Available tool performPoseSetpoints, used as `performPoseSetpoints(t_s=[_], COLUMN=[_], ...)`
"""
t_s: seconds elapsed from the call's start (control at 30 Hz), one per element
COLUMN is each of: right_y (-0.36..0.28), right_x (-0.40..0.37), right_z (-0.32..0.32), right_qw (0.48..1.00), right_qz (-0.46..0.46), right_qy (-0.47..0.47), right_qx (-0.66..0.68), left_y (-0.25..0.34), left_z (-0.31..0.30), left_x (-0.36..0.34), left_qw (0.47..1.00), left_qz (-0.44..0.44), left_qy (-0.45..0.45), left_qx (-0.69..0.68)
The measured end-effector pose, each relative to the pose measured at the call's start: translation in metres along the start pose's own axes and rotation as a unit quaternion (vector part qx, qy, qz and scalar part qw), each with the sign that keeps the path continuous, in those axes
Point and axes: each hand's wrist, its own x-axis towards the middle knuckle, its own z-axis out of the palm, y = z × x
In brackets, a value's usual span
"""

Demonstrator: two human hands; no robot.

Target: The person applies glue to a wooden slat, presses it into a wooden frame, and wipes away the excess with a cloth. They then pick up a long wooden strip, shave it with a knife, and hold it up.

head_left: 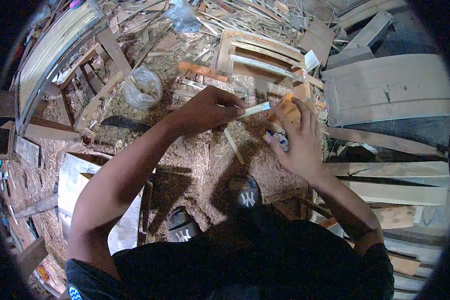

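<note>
Pinched in the fingers of my left hand [212, 114] is a thin pale wood strip [256, 109], which points toward my right hand. A second narrow strip [233, 146] shows just below that hand, slanting down over the shavings. My right hand [304, 142] curls around a small white-and-blue object [283, 142], possibly a glue bottle, mostly hidden by the thumb and palm. The fingertips of this hand reach over a flat orange-tan piece [288, 111], close to the strip's far end, which carries a bluish-white patch.
A wooden frame with slats [265, 57] lies ahead. Near a clear plastic bag [142, 88] is an orange-brown board [202, 71]. Stacked planks [390, 192] and a curved panel [385, 90] fill the right side. A pale box [75, 187] stands at left. Shavings cover the floor around my sandals [245, 192].
</note>
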Motion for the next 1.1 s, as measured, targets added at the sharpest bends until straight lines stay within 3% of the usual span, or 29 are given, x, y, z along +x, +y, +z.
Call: performPoseSetpoints(t_s=[0.2,0.27,0.4,0.6,0.67,1.0,1.1], right_y=[0.003,0.002,-0.002,0.002,-0.001,0.002,0.003], right_x=[-0.003,0.0,-0.001,0.0,-0.001,-0.004,-0.006], right_z=[0.004,0.003,-0.001,0.0,0.0,-0.001,0.0], right_qw=[1.0,1.0,0.999,1.0,1.0,0.999,0.999], right_qz=[-0.012,-0.011,-0.042,-0.011,-0.022,-0.036,-0.035], right_qy=[0.005,0.007,-0.012,0.003,-0.011,-0.016,-0.012], right_qx=[-0.005,-0.004,0.007,-0.002,-0.003,-0.028,-0.029], left_y=[0.0,-0.004,-0.005,-0.004,-0.008,-0.008,-0.014], left_z=[-0.001,0.001,-0.001,0.0,0.001,-0.001,-0.002], left_x=[0.001,0.0,0.001,0.0,0.003,0.002,0.005], left_qw=[0.999,1.0,1.0,1.0,0.999,0.998,0.998], left_qz=[0.035,-0.003,-0.004,-0.013,0.032,-0.006,0.042], left_qy=[-0.001,0.01,-0.006,0.003,0.004,-0.006,0.006], left_qx=[0.016,0.007,0.007,0.019,0.01,0.054,0.049])
